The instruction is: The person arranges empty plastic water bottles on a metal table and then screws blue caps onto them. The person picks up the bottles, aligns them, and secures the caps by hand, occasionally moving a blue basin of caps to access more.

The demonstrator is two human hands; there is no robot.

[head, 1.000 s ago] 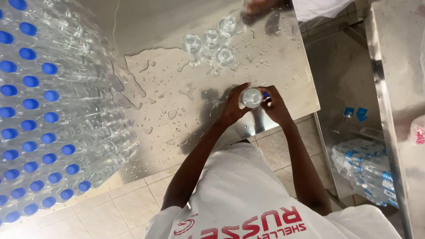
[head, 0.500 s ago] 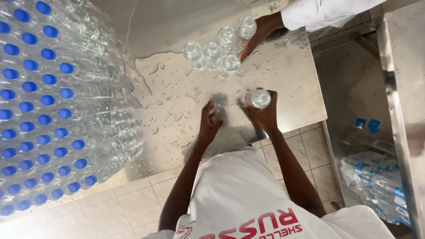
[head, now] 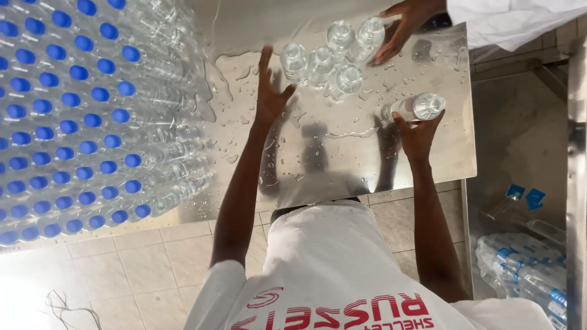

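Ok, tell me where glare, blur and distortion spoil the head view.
Head view: the wet steel table mirrors dark reflections of both arms; bright overexposure washes out the floor's lower-left corner; the stacked blue-capped bottles bow outward with wide-angle distortion; the left hand and right hand look reasonably sharp.

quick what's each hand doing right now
Left hand: open, fingers spread, holding nothing, near the cluster of uncapped bottles.
Right hand: closed on a clear bottle.

rows of clear plastic bottles with blue caps (head: 92,116) are gleaming; the wet, silvery steel counter (head: 342,165) is shining grey; the white shirt with red lettering (head: 330,275) is showing; beige floor tiles (head: 122,269) are lying pale.
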